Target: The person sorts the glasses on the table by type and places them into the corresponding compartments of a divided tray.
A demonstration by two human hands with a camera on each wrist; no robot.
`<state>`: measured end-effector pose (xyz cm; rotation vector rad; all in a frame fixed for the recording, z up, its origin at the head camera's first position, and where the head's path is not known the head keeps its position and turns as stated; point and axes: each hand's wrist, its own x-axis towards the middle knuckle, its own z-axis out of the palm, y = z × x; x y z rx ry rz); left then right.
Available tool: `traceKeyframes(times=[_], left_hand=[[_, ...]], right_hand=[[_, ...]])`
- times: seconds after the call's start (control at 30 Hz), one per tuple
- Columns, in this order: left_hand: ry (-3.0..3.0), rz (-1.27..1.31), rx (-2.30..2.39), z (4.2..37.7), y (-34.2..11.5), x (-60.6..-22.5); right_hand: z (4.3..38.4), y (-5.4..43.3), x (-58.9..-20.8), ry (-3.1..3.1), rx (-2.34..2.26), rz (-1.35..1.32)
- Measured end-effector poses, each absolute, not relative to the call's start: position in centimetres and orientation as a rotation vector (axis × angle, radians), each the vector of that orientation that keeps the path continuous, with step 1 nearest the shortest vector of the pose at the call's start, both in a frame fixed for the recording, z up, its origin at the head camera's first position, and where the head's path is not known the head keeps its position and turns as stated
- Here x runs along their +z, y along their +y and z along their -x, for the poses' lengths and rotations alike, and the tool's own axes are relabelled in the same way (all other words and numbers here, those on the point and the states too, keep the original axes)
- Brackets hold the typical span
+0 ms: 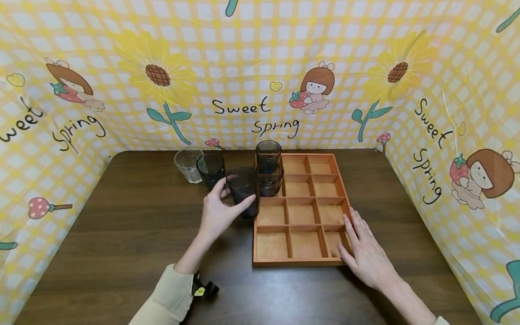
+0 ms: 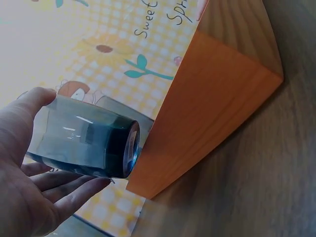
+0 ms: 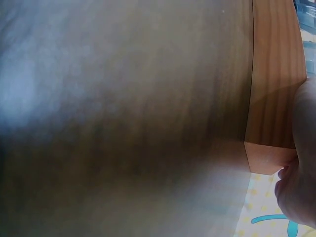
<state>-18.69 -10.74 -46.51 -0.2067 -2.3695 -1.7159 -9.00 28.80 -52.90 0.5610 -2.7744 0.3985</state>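
My left hand grips a dark tinted drinking glass, thumb on the near side and fingers round the far side. In the left wrist view the glass is clear of the table, its base close to the side wall of the wooden box. The divided wooden box has two dark glasses in its left column, a tall one at the back and a shorter one in front of it. My right hand rests on the box's right edge, fingers extended.
Left of the box stand another dark glass and, beside it, a clear glass. Yellow checked cloth walls in the back and both sides of the dark wooden table.
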Motion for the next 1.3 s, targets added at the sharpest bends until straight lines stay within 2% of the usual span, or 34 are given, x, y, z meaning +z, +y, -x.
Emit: traceKeyframes(times=[0.6,1.3], left_hand=[[-2.382,0.320,-1.793,18.4,-7.7,-46.8],[-2.440,0.394,-1.749,17.7,-6.2,-47.9]], right_hand=[[8.9,28.8,-53.0,-2.776,0.389,-0.556],[8.9,28.8,-53.0,-2.778,0.381,-0.553]])
